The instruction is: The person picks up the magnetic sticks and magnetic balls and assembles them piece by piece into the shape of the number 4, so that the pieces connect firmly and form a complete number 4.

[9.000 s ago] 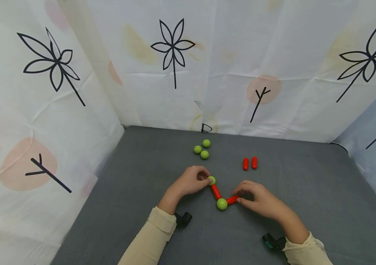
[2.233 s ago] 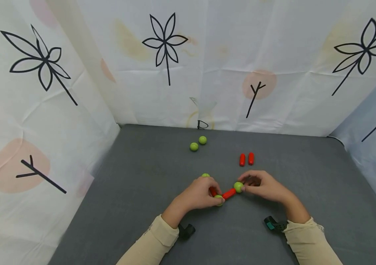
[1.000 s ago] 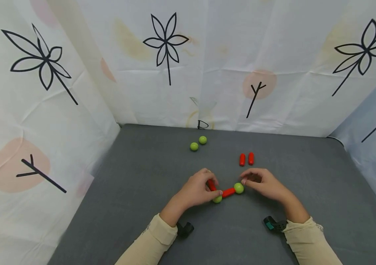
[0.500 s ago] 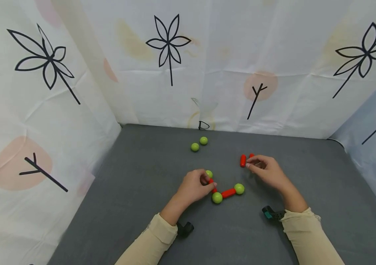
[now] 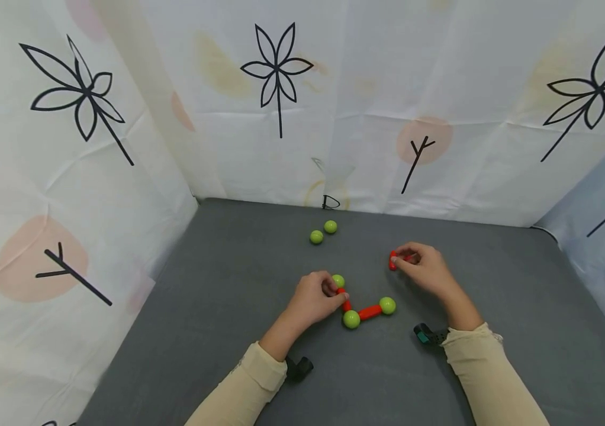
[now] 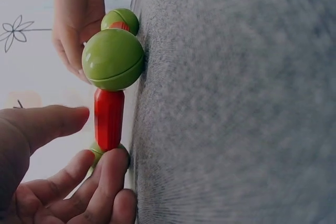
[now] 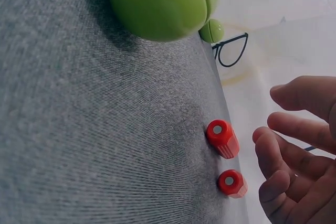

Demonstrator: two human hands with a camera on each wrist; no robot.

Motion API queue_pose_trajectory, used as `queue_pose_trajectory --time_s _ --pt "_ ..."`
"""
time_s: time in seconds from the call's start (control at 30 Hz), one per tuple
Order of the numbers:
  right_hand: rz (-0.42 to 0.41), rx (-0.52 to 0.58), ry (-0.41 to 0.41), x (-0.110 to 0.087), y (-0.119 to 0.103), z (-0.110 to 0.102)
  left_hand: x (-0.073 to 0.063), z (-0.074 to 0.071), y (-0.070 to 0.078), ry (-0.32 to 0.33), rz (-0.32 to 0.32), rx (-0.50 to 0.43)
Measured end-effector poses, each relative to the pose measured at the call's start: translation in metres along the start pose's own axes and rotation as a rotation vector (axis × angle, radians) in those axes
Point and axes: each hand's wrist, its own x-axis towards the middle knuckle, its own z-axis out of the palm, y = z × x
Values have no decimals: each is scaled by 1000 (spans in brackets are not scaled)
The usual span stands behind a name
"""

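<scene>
Three green balls and two red magnetic rods form a V on the cloth: a near ball (image 5: 351, 320), a left ball (image 5: 338, 280), a right ball (image 5: 388, 305), joined by the left rod (image 6: 109, 119) and right rod (image 5: 370, 312). My left hand (image 5: 310, 299) is beside the left rod; its fingertips touch the rod's far end near the left ball, and the thumb stands apart. Farther right, my right hand (image 5: 425, 269) reaches over two loose red rods (image 7: 223, 139), thumb and fingers spread and apart from them in the right wrist view. Silver discs show on the rods' ends.
Two loose green balls (image 5: 316, 237) lie toward the back of the grey cloth-covered table (image 5: 238, 254). Patterned white curtains (image 5: 366, 100) stand along the back and sides. Each wrist wears a small black camera (image 5: 299, 370).
My right hand has left the right ball and moved away to the loose rods. My left hand has shifted from the near ball up along the left rod. Nine seconds ago, three balls lay loose.
</scene>
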Motion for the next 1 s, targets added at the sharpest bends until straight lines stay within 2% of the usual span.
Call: queue_pose_trajectory --time_s 0.27,0.43,0.63,1.0 --pt "-9 -22 7 6 1 2 2 -2 -3 68 15 5" --pt "-24 -83 -5 11 1 4 3 -2 -3 89 8 22" --pt "-20 -139 -34 15 2 7 3 -2 -2 63 9 1" --pt "-46 -160 -79 21 2 11 6 -3 -3 22 44 -20"
